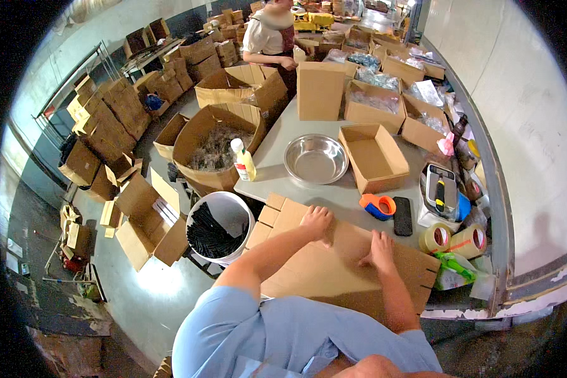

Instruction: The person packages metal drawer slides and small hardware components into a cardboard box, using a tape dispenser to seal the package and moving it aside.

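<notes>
A flattened cardboard box (pixel 309 268) with slotted ends lies across the near edge of the grey table, close against my body. My left hand (pixel 319 224) is at its far edge, fingers at the rim and thumb on the face of the board. Farther right along that same edge, my right hand (pixel 379 250) grips in a similar way, its thumb pointing inward. Beyond the board stand a steel bowl (pixel 315 159) and an open cardboard box (pixel 375 157). An orange and blue tape dispenser (pixel 378 206) sits by a black phone (pixel 402 216), both past my right hand.
A white bucket (pixel 246 211) of black strips and a yellow bottle (pixel 243 160) are at left. Tape rolls (pixel 453 240) and a scale (pixel 440 189) line the right side. Another person (pixel 269 41) stands beyond a tall carton (pixel 320 91). Large cartons (pixel 217 145) crowd the left floor.
</notes>
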The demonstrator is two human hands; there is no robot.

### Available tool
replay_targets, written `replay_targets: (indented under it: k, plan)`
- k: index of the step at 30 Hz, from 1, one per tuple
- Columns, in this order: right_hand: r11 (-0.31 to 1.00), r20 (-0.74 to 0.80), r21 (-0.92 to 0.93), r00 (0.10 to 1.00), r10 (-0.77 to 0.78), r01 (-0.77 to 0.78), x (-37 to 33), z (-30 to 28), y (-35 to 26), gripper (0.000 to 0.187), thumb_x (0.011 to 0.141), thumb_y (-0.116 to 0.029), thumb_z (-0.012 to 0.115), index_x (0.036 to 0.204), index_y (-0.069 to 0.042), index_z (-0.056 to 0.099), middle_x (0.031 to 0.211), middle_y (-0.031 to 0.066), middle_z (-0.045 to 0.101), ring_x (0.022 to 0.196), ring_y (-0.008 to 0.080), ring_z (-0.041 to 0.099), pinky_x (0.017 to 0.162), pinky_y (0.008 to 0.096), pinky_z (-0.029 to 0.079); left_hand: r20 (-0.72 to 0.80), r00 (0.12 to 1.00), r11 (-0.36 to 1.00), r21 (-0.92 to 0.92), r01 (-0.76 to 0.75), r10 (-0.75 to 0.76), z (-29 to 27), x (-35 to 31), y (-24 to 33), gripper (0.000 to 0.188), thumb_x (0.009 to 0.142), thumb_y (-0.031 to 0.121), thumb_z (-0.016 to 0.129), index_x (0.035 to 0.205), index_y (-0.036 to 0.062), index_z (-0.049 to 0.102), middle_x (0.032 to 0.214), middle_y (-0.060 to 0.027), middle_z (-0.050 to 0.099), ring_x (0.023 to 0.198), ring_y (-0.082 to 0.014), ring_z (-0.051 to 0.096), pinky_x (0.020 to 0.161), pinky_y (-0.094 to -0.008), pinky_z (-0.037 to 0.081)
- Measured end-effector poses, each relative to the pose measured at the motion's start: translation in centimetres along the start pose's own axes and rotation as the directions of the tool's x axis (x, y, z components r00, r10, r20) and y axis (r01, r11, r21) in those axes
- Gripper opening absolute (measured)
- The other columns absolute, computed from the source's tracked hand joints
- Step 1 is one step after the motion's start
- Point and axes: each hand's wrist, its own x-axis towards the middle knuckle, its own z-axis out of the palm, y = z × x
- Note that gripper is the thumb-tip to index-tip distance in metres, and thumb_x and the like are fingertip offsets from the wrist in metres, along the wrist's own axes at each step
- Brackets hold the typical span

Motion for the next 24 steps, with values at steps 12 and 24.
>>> replay_targets:
  k: [12,24]
  plan:
    - [0.981,-0.407,0.123,0.894,0.188,-0.150,-12.7,0.1,-8.4,0.073,0.061,-0.029,0.079,0.122,-0.008,0.046,0.116,0.0137,0.047,0.112,0.0308,0.040,0.098,0.0523,0.023,-0.488,0.873,0.996,-0.088,-0.028,-0.018,2.6,-15.4,3.9,0.060,0.068,0.033,0.071,0.119,0.0100,0.049,0.110,-0.0069,0.051,0.108,-0.0246,0.046,0.094,-0.0430,0.034]
    - [0.990,-0.246,0.111,0.963,0.109,-0.083,-0.6,-2.1,-3.6,0.057,0.060,-0.038,0.079,0.105,-0.011,0.059,0.107,0.0114,0.059,0.106,0.0300,0.050,0.093,0.0478,0.031,-0.456,0.882,0.983,-0.179,0.037,-0.116,2.2,-13.9,2.2,0.069,0.075,0.037,0.067,0.135,0.0177,0.038,0.138,-0.0118,0.032,0.127,-0.0322,0.030,0.104,-0.0572,0.023]
